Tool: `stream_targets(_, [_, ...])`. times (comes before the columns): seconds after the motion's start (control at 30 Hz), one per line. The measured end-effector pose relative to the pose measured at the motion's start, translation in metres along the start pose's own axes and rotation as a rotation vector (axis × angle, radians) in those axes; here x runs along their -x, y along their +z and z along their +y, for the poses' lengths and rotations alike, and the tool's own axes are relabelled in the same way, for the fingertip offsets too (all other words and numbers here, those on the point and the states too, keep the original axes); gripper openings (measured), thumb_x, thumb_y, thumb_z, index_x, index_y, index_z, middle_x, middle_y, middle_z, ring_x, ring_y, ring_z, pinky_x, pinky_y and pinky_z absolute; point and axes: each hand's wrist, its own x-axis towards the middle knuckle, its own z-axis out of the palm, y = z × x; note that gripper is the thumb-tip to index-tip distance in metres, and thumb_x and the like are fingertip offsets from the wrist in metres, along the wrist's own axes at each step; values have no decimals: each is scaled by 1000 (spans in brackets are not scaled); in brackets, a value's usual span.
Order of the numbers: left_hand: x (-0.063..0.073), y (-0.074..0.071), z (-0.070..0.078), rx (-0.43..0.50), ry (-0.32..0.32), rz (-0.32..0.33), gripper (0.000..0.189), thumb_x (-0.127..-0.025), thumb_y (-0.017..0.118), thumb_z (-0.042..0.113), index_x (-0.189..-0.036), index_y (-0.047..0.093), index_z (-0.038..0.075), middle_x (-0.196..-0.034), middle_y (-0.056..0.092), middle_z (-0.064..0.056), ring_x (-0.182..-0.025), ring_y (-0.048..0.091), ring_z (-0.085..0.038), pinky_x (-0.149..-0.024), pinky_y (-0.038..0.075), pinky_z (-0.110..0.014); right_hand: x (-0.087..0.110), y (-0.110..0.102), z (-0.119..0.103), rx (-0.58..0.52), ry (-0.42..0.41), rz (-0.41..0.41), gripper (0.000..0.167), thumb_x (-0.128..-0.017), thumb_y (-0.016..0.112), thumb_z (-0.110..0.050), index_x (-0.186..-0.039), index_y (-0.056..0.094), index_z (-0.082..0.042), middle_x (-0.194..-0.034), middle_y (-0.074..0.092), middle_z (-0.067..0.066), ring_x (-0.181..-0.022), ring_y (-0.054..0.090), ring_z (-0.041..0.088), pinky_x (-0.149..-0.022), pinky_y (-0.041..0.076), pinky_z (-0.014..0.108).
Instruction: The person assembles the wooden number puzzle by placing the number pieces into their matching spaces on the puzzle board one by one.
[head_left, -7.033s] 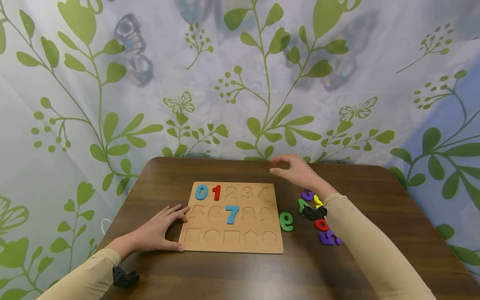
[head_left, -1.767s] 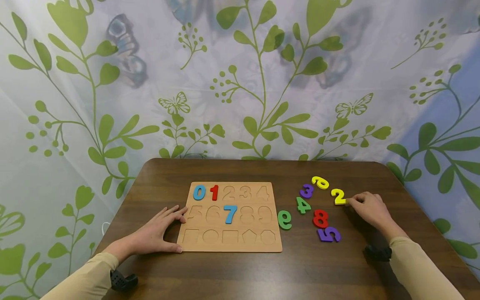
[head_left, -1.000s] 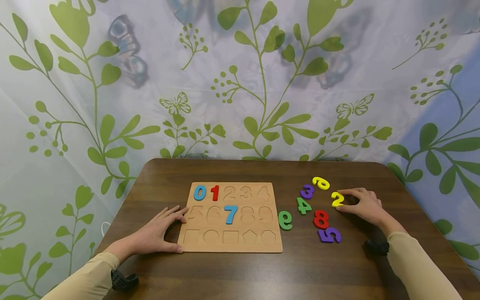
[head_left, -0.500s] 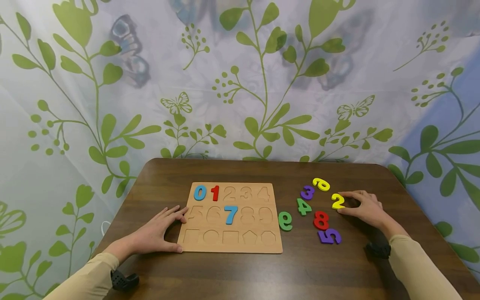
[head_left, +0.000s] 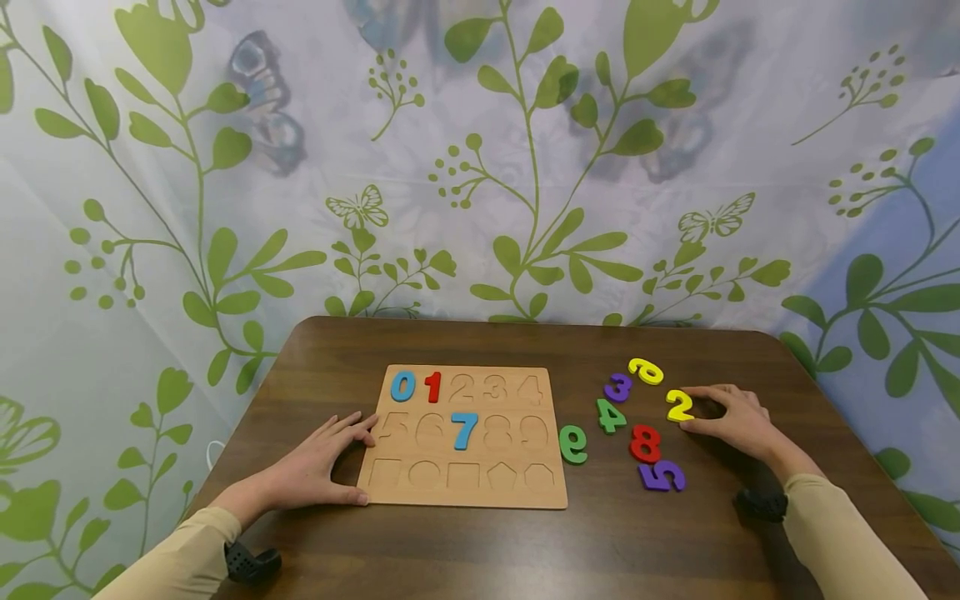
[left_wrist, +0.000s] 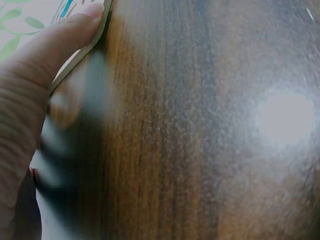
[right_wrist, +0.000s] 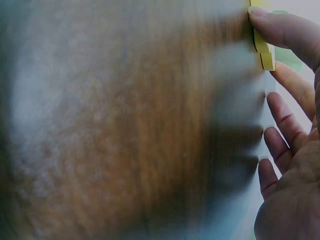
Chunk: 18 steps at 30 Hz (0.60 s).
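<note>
My right hand (head_left: 733,419) pinches a yellow number 2 (head_left: 678,406) between thumb and index finger, low over the table at the right. In the right wrist view the thumb lies on the side of the yellow number 2 (right_wrist: 262,45), and the other fingers are spread behind it. My left hand (head_left: 315,468) rests at the left edge of the wooden number board (head_left: 465,497), fingers spread, thumb at its lower left corner. The left wrist view shows the thumb (left_wrist: 60,42) on the board's edge. A blue 0 (head_left: 402,386), red 1 (head_left: 432,387) and blue 7 (head_left: 464,431) are on the board.
Right of the board lie a green piece (head_left: 573,444), purple 3 (head_left: 618,387), green 4 (head_left: 611,416), red 8 (head_left: 645,443), purple 5 (head_left: 662,476) and yellow piece (head_left: 647,371). Patterned fabric (head_left: 480,167) hangs behind the brown table (head_left: 450,550).
My right hand has come from the table's back to the right side. It has shifted from the yellow 2's lower end to a pinch across it. My left hand stays put.
</note>
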Motion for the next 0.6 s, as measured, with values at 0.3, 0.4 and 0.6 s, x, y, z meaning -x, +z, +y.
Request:
stream_targets(0.3, [-1, 1, -1, 1, -6, -4, 67, -75, 82, 66, -123, 54, 29, -165, 33, -1, -153, 21, -35, -121, 9, -61, -1, -1, 3, -16, -10, -22, 80, -88, 76, -52, -150, 50, -8, -145, 35, 34, -128, 19, 59, -91, 18, 77])
stream_targets(0.4, [-1, 1, -2, 3, -4, -3, 68, -75, 82, 66, -123, 53, 29, -165, 33, -1, -153, 21, -35, -121, 9, -62, -2, -2, 4, -24, -18, -31, 80, -88, 76, -51, -150, 49, -8, -147, 33, 35, -128, 18, 60, -91, 18, 78])
stream_targets(0.6, [-1, 2, -2, 0, 3, 3, 68, -74, 82, 67, -123, 53, 29, -165, 33, 0, -153, 21, -35, -121, 9, -62, -3, -3, 6, -27, -24, -44, 80, -88, 77, -51, -150, 49, -7, -147, 32, 35, -128, 18, 61, -91, 18, 78])
